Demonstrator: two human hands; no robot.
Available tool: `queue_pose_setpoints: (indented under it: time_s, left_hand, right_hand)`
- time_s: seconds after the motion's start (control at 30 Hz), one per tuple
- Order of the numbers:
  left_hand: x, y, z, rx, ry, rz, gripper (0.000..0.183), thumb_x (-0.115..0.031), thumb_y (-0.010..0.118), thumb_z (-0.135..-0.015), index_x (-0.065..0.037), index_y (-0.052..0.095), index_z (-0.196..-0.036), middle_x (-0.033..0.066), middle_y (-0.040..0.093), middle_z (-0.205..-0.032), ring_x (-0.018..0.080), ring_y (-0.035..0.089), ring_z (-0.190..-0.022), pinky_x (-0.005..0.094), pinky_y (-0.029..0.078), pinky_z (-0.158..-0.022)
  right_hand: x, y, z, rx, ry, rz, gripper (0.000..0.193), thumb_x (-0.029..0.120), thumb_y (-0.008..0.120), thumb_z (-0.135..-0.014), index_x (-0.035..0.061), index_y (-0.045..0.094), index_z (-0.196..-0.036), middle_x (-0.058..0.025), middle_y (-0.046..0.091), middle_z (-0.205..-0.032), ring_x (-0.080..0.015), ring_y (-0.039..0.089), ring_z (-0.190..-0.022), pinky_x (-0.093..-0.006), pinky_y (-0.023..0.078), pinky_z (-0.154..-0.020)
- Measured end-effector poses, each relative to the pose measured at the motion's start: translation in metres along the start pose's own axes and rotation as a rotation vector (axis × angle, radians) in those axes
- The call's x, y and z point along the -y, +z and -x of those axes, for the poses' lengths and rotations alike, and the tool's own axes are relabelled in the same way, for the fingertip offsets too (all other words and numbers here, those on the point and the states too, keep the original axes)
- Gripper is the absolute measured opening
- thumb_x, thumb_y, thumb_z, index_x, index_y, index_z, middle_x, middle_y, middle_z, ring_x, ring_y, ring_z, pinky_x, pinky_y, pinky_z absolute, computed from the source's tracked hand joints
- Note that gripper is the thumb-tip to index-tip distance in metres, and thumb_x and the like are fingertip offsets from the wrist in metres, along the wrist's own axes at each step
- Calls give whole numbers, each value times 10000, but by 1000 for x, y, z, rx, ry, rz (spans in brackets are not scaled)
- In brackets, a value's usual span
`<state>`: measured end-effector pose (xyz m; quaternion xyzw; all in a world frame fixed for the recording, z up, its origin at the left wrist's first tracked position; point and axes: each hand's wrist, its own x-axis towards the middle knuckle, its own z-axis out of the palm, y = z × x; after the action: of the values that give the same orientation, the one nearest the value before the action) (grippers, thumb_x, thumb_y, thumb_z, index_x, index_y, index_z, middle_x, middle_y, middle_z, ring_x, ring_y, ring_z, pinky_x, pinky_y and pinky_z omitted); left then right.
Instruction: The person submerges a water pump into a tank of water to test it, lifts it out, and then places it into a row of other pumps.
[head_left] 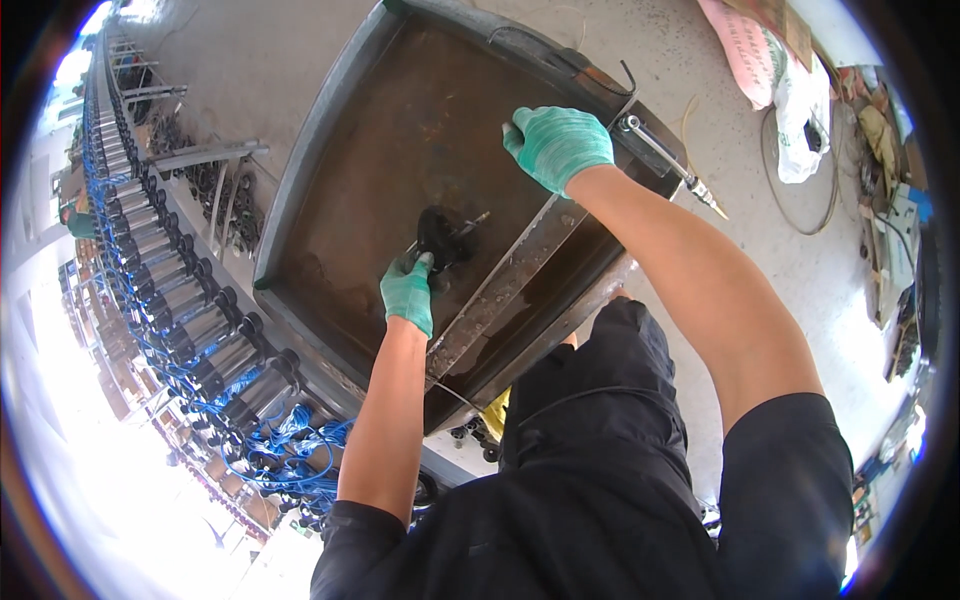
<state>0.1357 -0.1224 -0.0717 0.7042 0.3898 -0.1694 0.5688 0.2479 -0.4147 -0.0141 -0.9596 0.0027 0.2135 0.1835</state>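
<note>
Both hands wear green knit gloves. My left hand [407, 295] is closed on the near edge of a black rounded part [436, 235] with thin metal pins sticking out of it. The part is over the floor of a large brown metal tray [375, 130], and its finer shape is too dark to tell. My right hand [560, 148] is over the tray's right side, back upward and fingers curled under. Whatever those fingers hold, if anything, is hidden. Beside that hand, a silver air blow gun [668, 160] with a brass tip lies at the tray's right edge.
A metal bar [500, 285] crosses the near part of the tray. Along the left runs a long rack of silver cylinders with black ends [165, 275], with blue cables [290, 450] around it. A pink sack [740, 55], a white bag [800, 125] and a hose [815, 232] lie on the floor at right.
</note>
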Motion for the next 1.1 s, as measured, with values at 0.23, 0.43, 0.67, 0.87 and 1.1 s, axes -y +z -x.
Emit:
queue_pose_setpoints:
  time_s: [0.23,0.43,0.67,0.87,1.1]
  left_hand:
    - [6,0,6,-41,-16,19,181,-57,701,-933,-55,644,-1106,23,668,-918,139,641,-637,294,580,-494]
    - [5,4,13,-57,-35,63,161,-54,703,-931,-59,630,-1075,7,637,-870,127,622,-615,280,573,-477]
    - [14,0,10,-75,-2,54,121,-60,708,-930,-69,611,-1001,-9,583,-793,107,555,-524,276,555,-459]
    - [11,2,15,-84,-1,45,160,-61,705,-933,-52,639,-1079,-5,620,-832,110,571,-549,265,556,-479]
    - [11,7,20,-67,58,60,232,-60,698,-935,-31,668,-1163,20,688,-934,113,634,-691,262,558,-509]
  right_hand:
    - [-1,1,0,-2,2,8,392,385,422,-1033,109,690,-1109,-115,740,-983,-324,708,-940,-469,562,-816]
    - [-2,2,0,-15,11,18,392,383,420,-1035,109,690,-1112,-112,741,-983,-323,709,-939,-467,563,-818]
    - [-1,5,0,-26,0,30,402,384,411,-1039,96,685,-1097,-124,740,-963,-324,710,-933,-470,564,-813]
    - [-1,4,0,-27,-1,28,403,382,409,-1040,90,683,-1092,-130,739,-960,-330,708,-932,-476,561,-811]
    - [-3,6,-1,-57,2,31,402,386,407,-1038,100,687,-1075,-132,738,-983,-337,702,-948,-476,553,-830]
